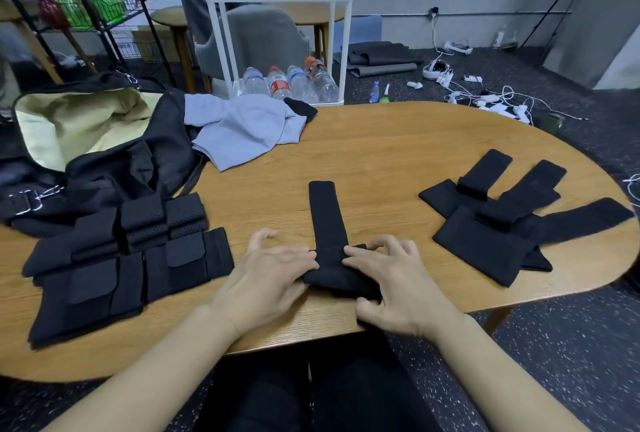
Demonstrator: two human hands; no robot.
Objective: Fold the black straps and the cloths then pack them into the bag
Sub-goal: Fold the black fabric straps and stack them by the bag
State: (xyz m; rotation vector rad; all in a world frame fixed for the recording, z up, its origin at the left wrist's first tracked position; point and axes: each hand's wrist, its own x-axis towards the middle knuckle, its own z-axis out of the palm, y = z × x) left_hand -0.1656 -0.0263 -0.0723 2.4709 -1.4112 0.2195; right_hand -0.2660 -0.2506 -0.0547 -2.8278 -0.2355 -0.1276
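Left hand (273, 272): fingers curled, pinching the left edge of the black strap (325, 223) at the near edge of the table (398, 147). Right hand (391, 279): fingers curled on the strap's right edge, thumb tucked under its near end. Strap: lower part doubled under both hands, long tail lying flat, pointing away from the person; fold in progress, by the look of it. Folded straps (131, 251): a stacked group at the left, just beside the bag (104, 140). Unfolded straps (502, 216): several overlapping at the right, well apart. Grey cloth (242, 130): crumpled beside the bag, not folded. Bag: open, pale lining showing; no packed item can be seen inside. Estimate: strap folding about half done; cloth and packing remain.
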